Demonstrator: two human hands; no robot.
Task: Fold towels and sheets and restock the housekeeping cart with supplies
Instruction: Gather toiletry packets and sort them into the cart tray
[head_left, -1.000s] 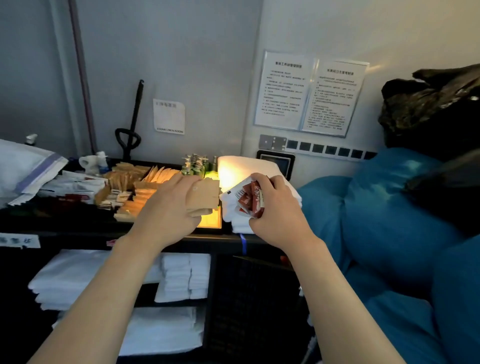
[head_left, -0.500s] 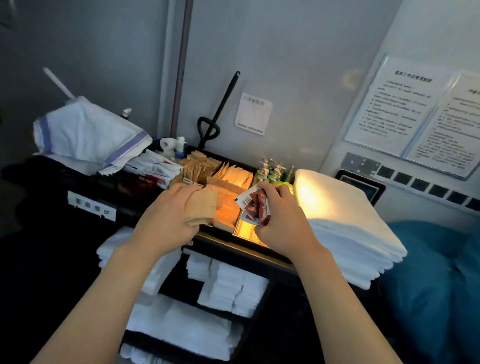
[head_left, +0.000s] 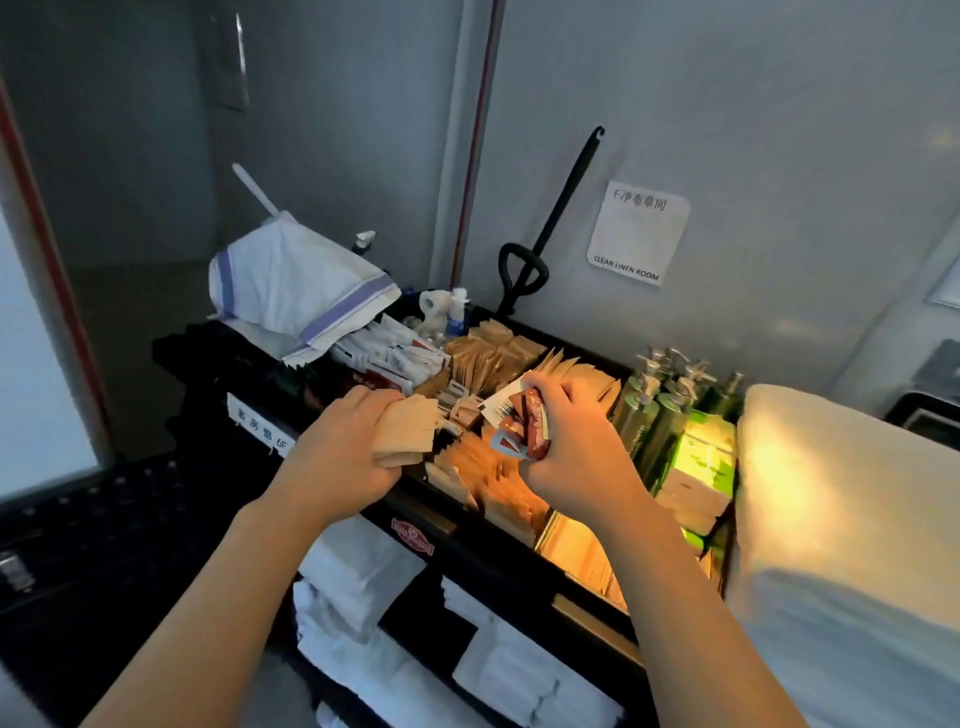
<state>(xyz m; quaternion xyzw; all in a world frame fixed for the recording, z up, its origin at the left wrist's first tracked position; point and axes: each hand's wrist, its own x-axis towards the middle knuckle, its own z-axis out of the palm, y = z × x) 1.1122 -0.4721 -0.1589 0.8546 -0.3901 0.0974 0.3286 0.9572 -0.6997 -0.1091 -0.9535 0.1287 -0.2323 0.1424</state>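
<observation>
Both hands are over the top tray of the housekeeping cart (head_left: 415, 538). The left hand (head_left: 340, 447) grips a stack of tan paper packets (head_left: 408, 434), fingers curled round its near edge, holding it just above the tray's near-left compartments. The right hand (head_left: 576, 441) pinches a bunch of red and white sachets (head_left: 519, 421), thumb and fingers closed around them, held above the middle of the tray. The two hands are near each other but apart.

In the tray beneath them sit rows of more tan packets (head_left: 488, 358), upright in their compartments, and to the right a cluster of green pump bottles (head_left: 660, 410). At the far left a white cloth with blue stripes (head_left: 296, 291) is heaped on the cart's corner, with white wrapped items (head_left: 395, 358) just beside it. A tall pile of folded white towels (head_left: 841, 519) stands on the right. On the shelves below the tray, folded white linen (head_left: 363, 566) is stacked. On the far wall hangs a sign (head_left: 638, 234) reading "CLEAN LINEN ROOM".
</observation>
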